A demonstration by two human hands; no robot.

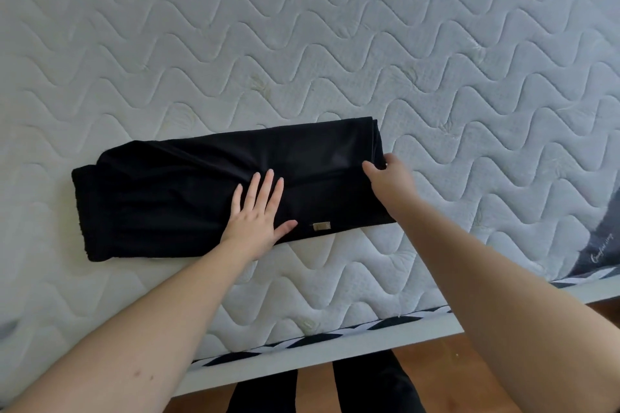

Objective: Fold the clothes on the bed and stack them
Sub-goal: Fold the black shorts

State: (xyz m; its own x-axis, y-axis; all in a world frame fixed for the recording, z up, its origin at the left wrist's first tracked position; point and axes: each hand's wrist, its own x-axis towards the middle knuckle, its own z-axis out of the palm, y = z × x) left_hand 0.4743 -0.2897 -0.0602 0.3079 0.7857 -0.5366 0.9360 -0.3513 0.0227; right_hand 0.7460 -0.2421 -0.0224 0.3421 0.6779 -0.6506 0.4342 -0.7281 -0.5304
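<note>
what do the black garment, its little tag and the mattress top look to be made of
Black garment: soft matte knit, maybe fleece or jersey; it creases loosely, with a faint sheen near the right end.
Tag: small, pale and shiny, possibly metal; too small to tell.
Mattress: white quilted fabric, stitched in wavy lines with puffed padding between.

On the mattress [302, 43] lies a folded black garment [174, 191]; left hand [258, 214] presses it flat, right hand [389, 178] grips its right end
</note>
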